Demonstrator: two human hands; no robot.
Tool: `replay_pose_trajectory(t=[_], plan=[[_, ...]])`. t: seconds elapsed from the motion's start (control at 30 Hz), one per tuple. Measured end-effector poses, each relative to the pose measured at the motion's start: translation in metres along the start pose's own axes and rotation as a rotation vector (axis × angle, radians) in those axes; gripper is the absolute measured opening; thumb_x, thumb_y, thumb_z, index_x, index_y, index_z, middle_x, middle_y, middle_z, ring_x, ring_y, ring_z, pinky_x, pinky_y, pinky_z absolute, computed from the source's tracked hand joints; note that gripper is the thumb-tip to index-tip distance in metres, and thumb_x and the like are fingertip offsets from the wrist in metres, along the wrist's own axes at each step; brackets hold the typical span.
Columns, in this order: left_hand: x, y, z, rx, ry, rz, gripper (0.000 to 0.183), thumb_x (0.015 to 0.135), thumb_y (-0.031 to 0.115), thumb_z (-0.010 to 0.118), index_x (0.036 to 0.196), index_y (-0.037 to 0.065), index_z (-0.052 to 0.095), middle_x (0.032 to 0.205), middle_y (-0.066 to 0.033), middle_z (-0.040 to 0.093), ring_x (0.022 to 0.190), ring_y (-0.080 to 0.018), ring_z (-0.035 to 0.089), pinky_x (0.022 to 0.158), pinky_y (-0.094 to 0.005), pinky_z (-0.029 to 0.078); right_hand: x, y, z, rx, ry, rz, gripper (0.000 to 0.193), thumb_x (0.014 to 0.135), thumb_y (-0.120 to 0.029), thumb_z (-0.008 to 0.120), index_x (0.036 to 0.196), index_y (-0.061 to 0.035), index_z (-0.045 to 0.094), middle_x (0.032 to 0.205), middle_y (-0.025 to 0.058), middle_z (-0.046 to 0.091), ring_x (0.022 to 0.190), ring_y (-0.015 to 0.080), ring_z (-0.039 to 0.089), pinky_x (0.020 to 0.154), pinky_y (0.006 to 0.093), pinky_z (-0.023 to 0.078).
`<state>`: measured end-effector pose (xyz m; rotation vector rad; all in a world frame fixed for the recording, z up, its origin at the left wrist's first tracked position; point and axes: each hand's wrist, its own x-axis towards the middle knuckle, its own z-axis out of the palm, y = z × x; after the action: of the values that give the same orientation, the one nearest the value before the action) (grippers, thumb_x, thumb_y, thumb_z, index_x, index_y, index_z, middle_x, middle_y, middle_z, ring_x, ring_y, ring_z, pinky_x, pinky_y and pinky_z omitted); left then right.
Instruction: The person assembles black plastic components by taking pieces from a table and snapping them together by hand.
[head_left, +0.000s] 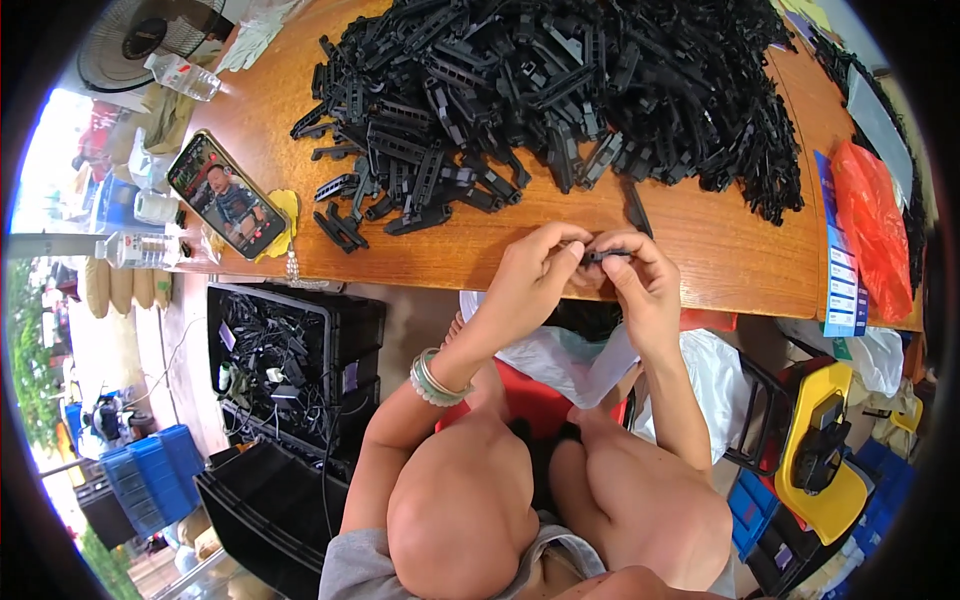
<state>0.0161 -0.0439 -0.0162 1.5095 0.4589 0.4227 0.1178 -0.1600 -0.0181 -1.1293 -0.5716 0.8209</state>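
Note:
Just over the table's near edge, a small black plastic part point(598, 257) is pinched between the fingertips of both hands. My left hand point(535, 272) grips its left end, bracelets on that wrist. From the other side my right hand point(648, 285) closes thumb and fingers on its right end; much of the part is hidden by fingers. Beyond my hands lies a large heap of black plastic parts point(560, 80), long and slotted, spread over the wooden table point(420, 258). A single thin black piece point(637, 208) rests apart from the heap, close behind my right hand.
A phone point(228, 195) leans on a yellow stand at left, near plastic bottles point(185, 77) and a fan point(150, 40). Below stands a black crate point(275, 350) of black parts. A red plastic bag point(872, 220) lies at right. A yellow chair point(825, 470) stands at lower right.

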Motion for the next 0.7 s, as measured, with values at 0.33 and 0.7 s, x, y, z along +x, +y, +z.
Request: replay_pose_trajectory(t=[0.33,0.7], plan=[[0.053,0.006,0.041,0.643,-0.053,0.444,0.018,0.089,0.016,0.058,0.101,0.003,0.06,0.089,-0.0179,0.061,0.071,-0.0338,0.062,0.063,-0.0423,0.049,-0.015,-0.02,-0.047,0.234,0.387,-0.266,0.018,0.092,-0.014,0.058,0.097,0.0026,0.058,0.082,0.006,0.057,0.065,0.0117,0.05,0.055,0.0241,0.039],[0.024,0.017,0.013,-0.191,-0.282,-0.161,0.023,0.091,0.012,0.056,0.108,-0.005,0.055,0.076,-0.0122,0.063,0.061,-0.0198,0.065,0.053,-0.0286,0.052,-0.028,-0.024,-0.036,-0.04,0.112,-0.109,0.008,0.083,0.006,0.061,0.091,0.0065,0.061,0.082,0.0123,0.062,0.066,0.0151,0.061,0.062,0.0251,0.05]])
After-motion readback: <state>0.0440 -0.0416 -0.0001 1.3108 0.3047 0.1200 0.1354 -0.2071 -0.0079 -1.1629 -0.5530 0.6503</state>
